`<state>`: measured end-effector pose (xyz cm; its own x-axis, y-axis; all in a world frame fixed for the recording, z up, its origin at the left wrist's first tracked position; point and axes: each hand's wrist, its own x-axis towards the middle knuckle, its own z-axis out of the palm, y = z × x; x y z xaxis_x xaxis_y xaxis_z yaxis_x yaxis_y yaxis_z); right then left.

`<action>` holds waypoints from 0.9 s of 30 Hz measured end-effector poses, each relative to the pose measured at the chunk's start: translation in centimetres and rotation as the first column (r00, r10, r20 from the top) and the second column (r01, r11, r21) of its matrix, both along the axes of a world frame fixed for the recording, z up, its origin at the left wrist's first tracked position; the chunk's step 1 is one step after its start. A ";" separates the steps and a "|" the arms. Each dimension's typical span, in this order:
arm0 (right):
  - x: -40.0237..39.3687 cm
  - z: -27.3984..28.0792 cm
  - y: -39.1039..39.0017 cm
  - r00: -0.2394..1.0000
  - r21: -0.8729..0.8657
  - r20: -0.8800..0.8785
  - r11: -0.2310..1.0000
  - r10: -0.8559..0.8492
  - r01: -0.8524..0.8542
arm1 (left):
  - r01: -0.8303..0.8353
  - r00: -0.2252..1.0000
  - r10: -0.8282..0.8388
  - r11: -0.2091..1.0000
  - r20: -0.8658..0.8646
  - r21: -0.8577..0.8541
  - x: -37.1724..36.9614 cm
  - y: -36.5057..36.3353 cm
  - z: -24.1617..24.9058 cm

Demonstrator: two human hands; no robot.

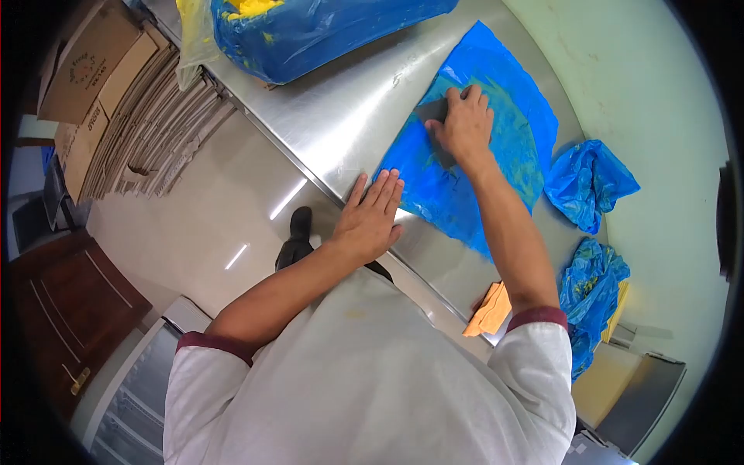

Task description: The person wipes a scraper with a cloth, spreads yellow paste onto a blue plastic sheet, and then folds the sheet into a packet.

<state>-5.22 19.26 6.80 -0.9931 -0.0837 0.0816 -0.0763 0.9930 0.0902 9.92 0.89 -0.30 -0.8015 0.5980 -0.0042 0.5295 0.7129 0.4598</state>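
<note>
A blue plastic sheet or bag (521, 94) lies flat on the steel table, smeared with something yellow-green. My right hand (466, 128) is over its middle, fingers curled round a dark grey flat scraper (435, 111) that rests against the plastic; part of it is hidden under the hand. At the sheet's near left edge, my left hand (370, 217) lies flat with its fingers stretched out, fingertips on the plastic and palm by the table edge.
The steel table (341, 108) carries a large blue bag (333, 39) with yellow contents. Crumpled blue bags (590, 184) sit along the wall, and an orange cloth (488, 310) lies at the near edge. Flattened cardboard boxes (147, 116) stand stacked at left.
</note>
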 end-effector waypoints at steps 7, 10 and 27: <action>-0.4 0.7 2.7 0.999 -0.043 -0.001 0.998 -0.048 0.048 | 0.058 0.998 -0.063 0.985 -0.025 -0.164 -0.4 0.0 2.6; 3.6 2.2 1.5 0.986 -0.135 0.164 0.991 0.038 -0.015 | 0.104 0.994 -0.100 0.981 0.033 -0.163 -0.7 0.9 4.3; 5.3 1.4 8.3 0.995 -0.050 0.032 0.994 -0.097 0.099 | 0.188 0.982 -0.188 0.979 0.017 -0.084 0.3 3.6 3.0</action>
